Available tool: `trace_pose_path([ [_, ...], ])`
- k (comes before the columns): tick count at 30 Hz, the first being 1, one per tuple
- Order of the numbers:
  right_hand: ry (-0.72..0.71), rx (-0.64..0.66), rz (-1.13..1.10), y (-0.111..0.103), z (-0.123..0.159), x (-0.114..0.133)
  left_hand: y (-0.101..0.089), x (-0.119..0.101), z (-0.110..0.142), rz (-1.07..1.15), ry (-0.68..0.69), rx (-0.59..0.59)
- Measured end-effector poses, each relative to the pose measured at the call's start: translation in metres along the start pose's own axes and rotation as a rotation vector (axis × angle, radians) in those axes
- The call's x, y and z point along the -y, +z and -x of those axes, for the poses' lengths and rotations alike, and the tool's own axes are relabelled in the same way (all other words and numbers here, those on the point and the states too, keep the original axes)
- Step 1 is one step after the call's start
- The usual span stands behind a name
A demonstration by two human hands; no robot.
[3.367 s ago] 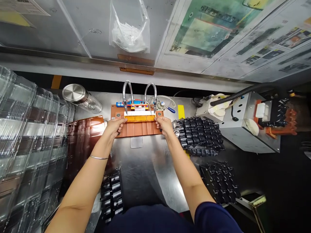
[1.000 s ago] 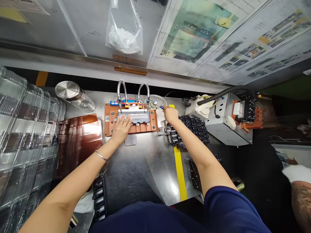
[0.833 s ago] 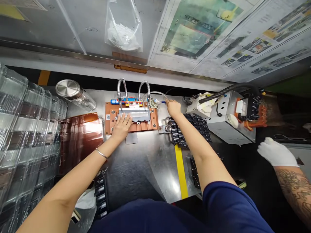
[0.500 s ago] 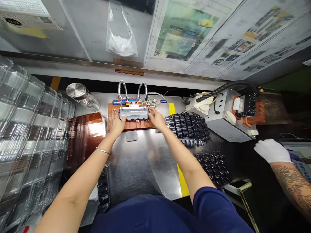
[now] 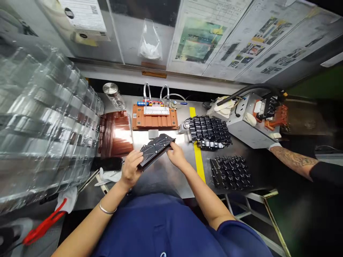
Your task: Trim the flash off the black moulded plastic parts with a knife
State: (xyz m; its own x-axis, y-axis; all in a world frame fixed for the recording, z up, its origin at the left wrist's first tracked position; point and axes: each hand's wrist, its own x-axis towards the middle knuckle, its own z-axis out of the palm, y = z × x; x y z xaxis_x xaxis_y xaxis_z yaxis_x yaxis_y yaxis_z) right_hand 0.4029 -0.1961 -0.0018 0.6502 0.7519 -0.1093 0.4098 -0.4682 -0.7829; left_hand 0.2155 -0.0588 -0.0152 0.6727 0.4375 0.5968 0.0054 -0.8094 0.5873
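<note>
Black ribbed plate (image 5: 155, 151) is held tilted between the left hand (image 5: 130, 169) and the right hand (image 5: 175, 155), just in front of the orange fixture plate (image 5: 154, 121), near the front edge of the desk (image 5: 139, 137). Its lower end is gripped by the curled left fingers, and its upper end is pinched by the right thumb and fingers. Rows of black parts (image 5: 207, 132) are laid beside a yellow tape stripe (image 5: 197, 157). Stacked clear plastic trays (image 5: 45, 117) are piled along the desk's left edge, and a co-worker's tattooed forearm (image 5: 293, 160) is seen at the right.
</note>
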Motion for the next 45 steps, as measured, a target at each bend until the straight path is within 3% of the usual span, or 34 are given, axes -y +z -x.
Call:
trace_pose_path([
  [3,-0.067,0.141,0.004,0.026,0.031,0.042,-0.017,-0.001,0.005,-0.036,0.110,-0.028],
  [6,-0.225,0.363,-0.082,0.044,0.062,0.086,-0.039,-0.002,0.007,-0.090,0.185,-0.054],
  [8,-0.313,0.595,-0.303,0.044,0.072,0.106,-0.064,-0.005,0.006,-0.127,0.208,-0.062],
  [9,-0.319,0.639,-0.396,0.043,0.073,0.112,-0.082,-0.008,0.004,-0.145,0.209,-0.062],
  [12,-0.215,0.548,-0.505,0.038,0.062,0.117,-0.152,-0.019,-0.014,-0.227,0.167,-0.101],
  [14,-0.135,0.411,-0.464,0.040,0.053,0.116,-0.204,-0.021,-0.039,-0.383,0.086,-0.255],
  [16,-0.092,0.333,-0.406,0.049,0.051,0.117,-0.248,-0.010,-0.071,-0.574,-0.104,-0.404],
  [18,-0.101,0.340,-0.362,0.060,0.056,0.118,-0.277,0.015,-0.107,-0.665,-0.222,-0.363],
  [20,-0.175,0.396,-0.272,0.071,0.062,0.118,-0.288,0.050,-0.140,-0.637,-0.316,-0.238],
  [23,-0.287,0.452,0.035,0.087,0.059,0.114,-0.279,0.097,-0.167,-0.573,-0.369,-0.109],
  [26,-0.232,0.401,0.237,0.106,0.028,0.106,-0.263,0.108,-0.166,-0.529,-0.322,0.014],
  [30,-0.168,0.347,0.358,0.136,-0.037,0.103,-0.243,0.071,-0.139,-0.531,-0.051,0.164],
  [32,-0.170,0.362,0.387,0.150,-0.065,0.104,-0.229,0.046,-0.118,-0.498,0.067,0.298],
  [35,-0.166,0.418,0.407,0.165,-0.084,0.105,-0.202,0.024,-0.078,-0.429,0.083,0.474],
  [37,-0.169,0.437,0.400,0.169,-0.081,0.105,-0.181,0.025,-0.052,-0.359,-0.057,0.555],
  [40,-0.180,0.435,0.346,0.167,-0.060,0.107,-0.153,0.040,-0.022,-0.359,-0.155,0.611],
  [43,-0.181,0.471,0.234,0.148,-0.027,0.106,-0.129,0.050,-0.009,-0.353,-0.251,0.666],
  [45,-0.156,0.515,0.131,0.123,-0.004,0.098,-0.112,0.048,-0.008,-0.288,-0.283,0.762],
])
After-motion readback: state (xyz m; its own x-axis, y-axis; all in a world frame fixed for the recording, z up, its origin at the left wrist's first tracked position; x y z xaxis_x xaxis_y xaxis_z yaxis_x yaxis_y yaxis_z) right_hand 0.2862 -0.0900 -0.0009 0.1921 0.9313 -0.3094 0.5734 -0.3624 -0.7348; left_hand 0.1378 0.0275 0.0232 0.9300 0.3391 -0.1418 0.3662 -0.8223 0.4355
